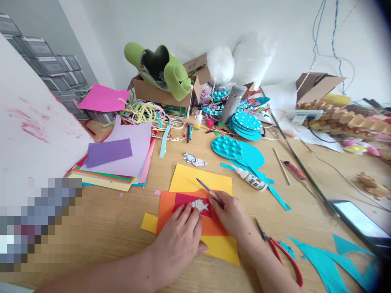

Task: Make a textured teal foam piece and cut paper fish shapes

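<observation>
A small paper fish cutout (200,205) lies on a dark red paper piece (181,199), which rests on an orange sheet (166,211). Yellow sheets (201,176) stick out beneath the orange one. With its fingers stretched out flat, my left hand (180,232) presses on the papers, fingertips at the fish's left and lower edge. In my right hand (227,209) is a pen (207,188), its tip pointing up and to the left, while the fingers touch the red paper's right end. Above the yellow sheet lie more fish cutouts (194,159).
Red-handled scissors (279,248) lie right of my right arm, near blue scraps (324,260). A glue bottle (250,179) lies beside blue ovals (235,150). Coloured sheets (122,162) are stacked at left. A grey flask (233,103) stands at the back; a phone (362,219) lies right.
</observation>
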Available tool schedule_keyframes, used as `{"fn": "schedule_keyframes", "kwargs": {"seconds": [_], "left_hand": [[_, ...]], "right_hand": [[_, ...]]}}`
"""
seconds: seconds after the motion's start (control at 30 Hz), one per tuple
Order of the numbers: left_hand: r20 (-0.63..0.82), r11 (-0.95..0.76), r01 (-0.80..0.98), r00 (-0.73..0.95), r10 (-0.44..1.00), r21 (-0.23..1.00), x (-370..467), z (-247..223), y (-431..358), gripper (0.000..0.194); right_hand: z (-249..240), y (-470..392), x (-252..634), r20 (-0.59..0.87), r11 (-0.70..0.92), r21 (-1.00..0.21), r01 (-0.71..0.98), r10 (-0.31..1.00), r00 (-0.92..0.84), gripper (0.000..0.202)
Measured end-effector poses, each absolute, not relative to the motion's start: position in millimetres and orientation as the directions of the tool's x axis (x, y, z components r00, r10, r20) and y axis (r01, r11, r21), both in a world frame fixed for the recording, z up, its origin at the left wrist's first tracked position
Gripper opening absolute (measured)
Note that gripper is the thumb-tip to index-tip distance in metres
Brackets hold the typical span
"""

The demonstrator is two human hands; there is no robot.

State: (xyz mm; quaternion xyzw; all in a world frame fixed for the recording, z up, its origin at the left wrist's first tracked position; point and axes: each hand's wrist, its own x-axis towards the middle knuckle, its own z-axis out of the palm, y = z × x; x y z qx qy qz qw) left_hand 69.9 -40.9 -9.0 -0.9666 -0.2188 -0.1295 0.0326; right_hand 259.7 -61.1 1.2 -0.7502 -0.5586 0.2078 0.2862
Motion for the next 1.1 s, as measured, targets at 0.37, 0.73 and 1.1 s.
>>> {"fn": "schedule_keyframes", "kwargs": {"seconds": [0.37,0.73,1.1], "left_hand": [[0.268,-0.91,0.414,0.878,0.396,-0.014,70,-8,-40,0.057],[0.269,-0.913,0.408,0.88,0.393,-0.003,69,-10,-39,0.059],[0.239,-0.903,0.43,0.875,0.42,0.013,73,-7,-38,0.061]], "right_hand": [[1,-61,258,-0.029,-0.252,-0.625,0.739,0.953,0.301,0.015],[-3,-61,259,-0.019,-0.238,-0.642,0.728,0.955,0.295,0.015],[11,-63,261,0.068,-0.114,-0.901,0.419,0.915,0.397,0.05]]}}
